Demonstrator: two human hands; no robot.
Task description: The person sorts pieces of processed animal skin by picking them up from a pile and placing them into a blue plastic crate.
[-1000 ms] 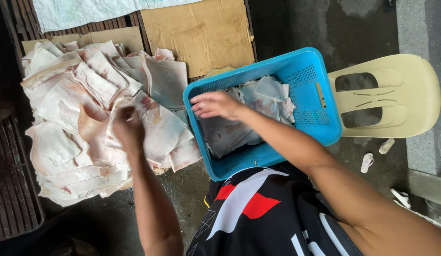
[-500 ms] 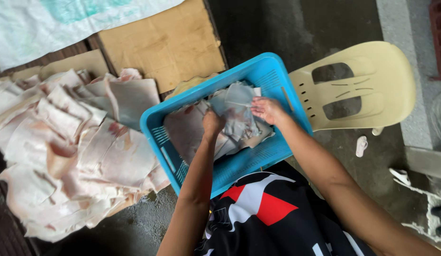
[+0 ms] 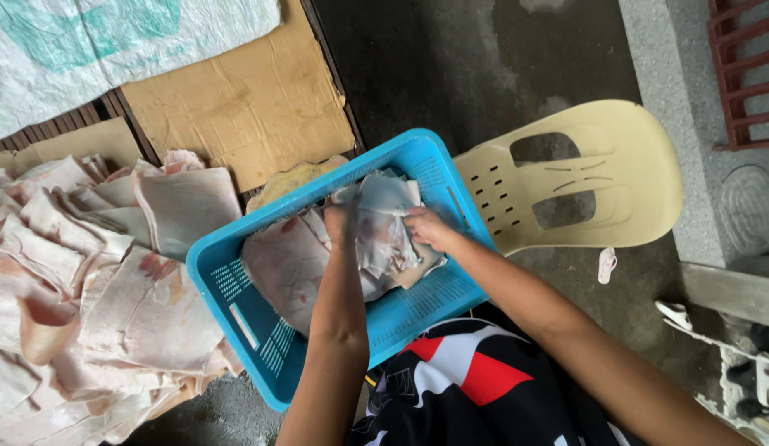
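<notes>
Gripping a pale, thin sheet point(image 3: 384, 235) inside the blue basket point(image 3: 235, 285), left hand point(image 3: 341, 223) and right hand point(image 3: 427, 229) both clamped on its upper edge; more pale sheets point(image 3: 95, 281) heaped just left.

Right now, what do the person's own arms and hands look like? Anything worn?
Both arms are bare to the frame edge: no sleeves in view. Left hand and right hand have no gloves; no watch or bands on either wrist. Rings cannot be made out. The only clothing visible is a black garment with red and white patches.
</notes>
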